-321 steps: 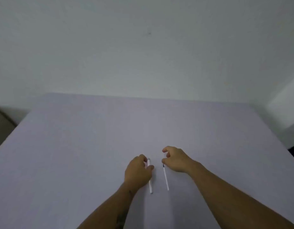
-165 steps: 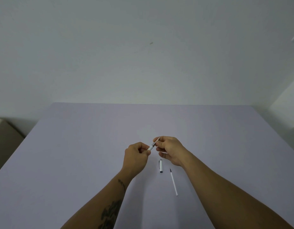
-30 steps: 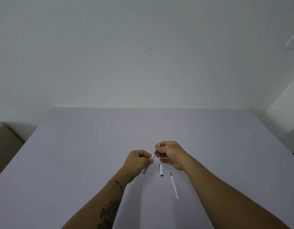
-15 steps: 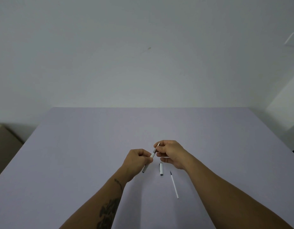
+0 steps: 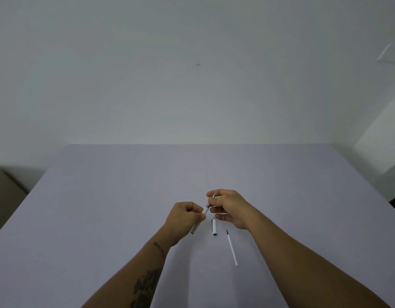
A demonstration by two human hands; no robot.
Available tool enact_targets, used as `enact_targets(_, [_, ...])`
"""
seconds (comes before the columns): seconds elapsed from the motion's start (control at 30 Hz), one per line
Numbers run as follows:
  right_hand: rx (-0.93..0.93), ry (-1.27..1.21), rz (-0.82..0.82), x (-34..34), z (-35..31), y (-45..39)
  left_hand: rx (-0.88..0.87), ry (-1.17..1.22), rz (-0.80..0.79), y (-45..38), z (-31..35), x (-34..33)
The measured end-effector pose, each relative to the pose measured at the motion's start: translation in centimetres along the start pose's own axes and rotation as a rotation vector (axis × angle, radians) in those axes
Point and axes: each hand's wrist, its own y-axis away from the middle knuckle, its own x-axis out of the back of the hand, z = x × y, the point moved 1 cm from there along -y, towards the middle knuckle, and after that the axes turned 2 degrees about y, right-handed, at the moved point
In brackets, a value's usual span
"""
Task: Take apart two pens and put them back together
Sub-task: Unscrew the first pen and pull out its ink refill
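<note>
Hands [image 5: 185,216] [image 5: 231,206] still grip the pen [image 5: 203,213]; cap [image 5: 214,227], refill [image 5: 232,248] unmoved.

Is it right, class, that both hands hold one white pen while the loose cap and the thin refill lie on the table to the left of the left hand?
Not quite. In the head view the cap and the thin refill lie right of the left hand, below the right hand. Both hands do hold the pen.
</note>
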Motion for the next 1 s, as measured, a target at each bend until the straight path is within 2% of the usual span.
enact_targets(0.47, [-0.008,0.090,0.032,-0.5,0.8,0.1,0.003,-0.003,-0.001,0.5,-0.1,0.3])
enact_targets(0.8, [0.000,-0.069,0.021,-0.1,0.4,0.2,0.021,0.001,-0.003,0.6,-0.3,0.4])
enact_targets(1.0, [0.076,-0.205,0.177,0.5,0.0,-0.4,0.046,0.022,0.002,0.2,-1.0,0.4])
